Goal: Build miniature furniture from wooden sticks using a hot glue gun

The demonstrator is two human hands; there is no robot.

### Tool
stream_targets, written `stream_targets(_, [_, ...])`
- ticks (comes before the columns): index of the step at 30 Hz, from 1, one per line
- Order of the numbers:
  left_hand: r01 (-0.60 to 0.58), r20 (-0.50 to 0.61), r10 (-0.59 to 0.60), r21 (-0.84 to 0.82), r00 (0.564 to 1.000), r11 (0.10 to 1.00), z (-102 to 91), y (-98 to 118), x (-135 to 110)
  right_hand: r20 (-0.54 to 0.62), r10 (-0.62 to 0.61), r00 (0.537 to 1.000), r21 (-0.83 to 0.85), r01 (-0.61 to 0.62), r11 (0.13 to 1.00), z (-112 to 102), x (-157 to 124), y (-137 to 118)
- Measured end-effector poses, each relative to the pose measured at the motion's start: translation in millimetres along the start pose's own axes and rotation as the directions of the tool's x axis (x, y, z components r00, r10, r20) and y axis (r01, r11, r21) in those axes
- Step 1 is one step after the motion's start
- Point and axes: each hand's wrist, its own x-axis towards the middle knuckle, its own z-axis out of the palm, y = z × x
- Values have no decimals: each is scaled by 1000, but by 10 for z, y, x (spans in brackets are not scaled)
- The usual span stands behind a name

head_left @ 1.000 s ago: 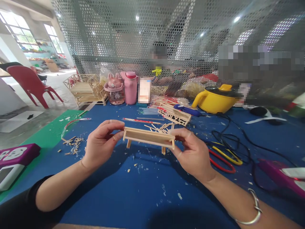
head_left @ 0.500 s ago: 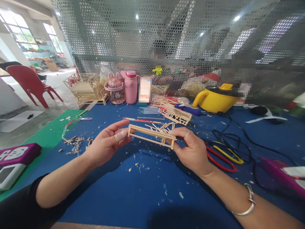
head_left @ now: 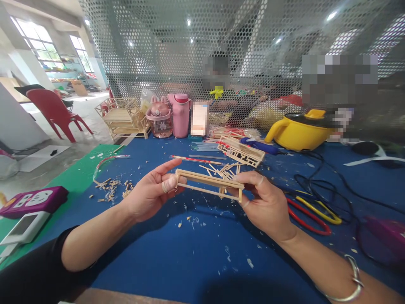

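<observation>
A small frame of thin wooden sticks (head_left: pixel 210 180) is held level above the blue mat (head_left: pixel 164 253). My left hand (head_left: pixel 155 188) pinches its left end between thumb and fingers, with the index finger stretched out along the back. At the other end, my right hand (head_left: pixel 265 204) grips the corner by a short upright stick, thumb below and fingers on top. Behind the frame lies a loose pile of cut sticks (head_left: pixel 229 171). Left of my left hand, short wooden offcuts (head_left: pixel 110 190) are scattered on the mat.
At the back stand a larger stick model (head_left: pixel 123 118), a pink bottle (head_left: pixel 180 116), a clear jar (head_left: pixel 161 124), a phone (head_left: pixel 199 120) and a yellow pot (head_left: pixel 303 131). A blue glue gun (head_left: pixel 259 145) rests by another stick piece (head_left: pixel 242 152). Red-and-yellow-handled tool (head_left: pixel 311 219) and black cables lie right.
The view has turned slightly left, so everything sits further right in the picture. Both hands keep hold of the stick frame, which is tipped a little differently.
</observation>
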Motion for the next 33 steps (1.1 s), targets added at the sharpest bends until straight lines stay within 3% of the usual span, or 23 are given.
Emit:
stream_targets(7, [-12, 16, 12, 25, 1000, 1000, 11, -15, 7, 15, 14, 1000, 26, -14, 1000, -16, 1, 6])
stream_targets(13, [-12, 23, 11, 37, 1000, 999, -4, -24, 11, -11, -44, 999, -11, 44, 999, -26, 17, 0])
stream_targets(18, [-27, -12, 31, 243, 999, 970, -54, -29, 15, -34, -69, 997, -72, 67, 995, -31, 32, 32])
stream_targets(22, [-134, -14, 162, 499, 987, 857, -47, -42, -4, -20, -91, 996, -103, 88, 991, -34, 41, 33])
stream_targets(28, [-192, -19, 276, 671, 961, 716, -82, -79, 29, 8, -149, 989, -99, 149, 984, 1, 34, 80])
stream_targets(33, [-187, 80, 257, 885, 963, 427, -238, -81, 21, 202, -167, 965, -42, 179, 983, 101, 33, 216])
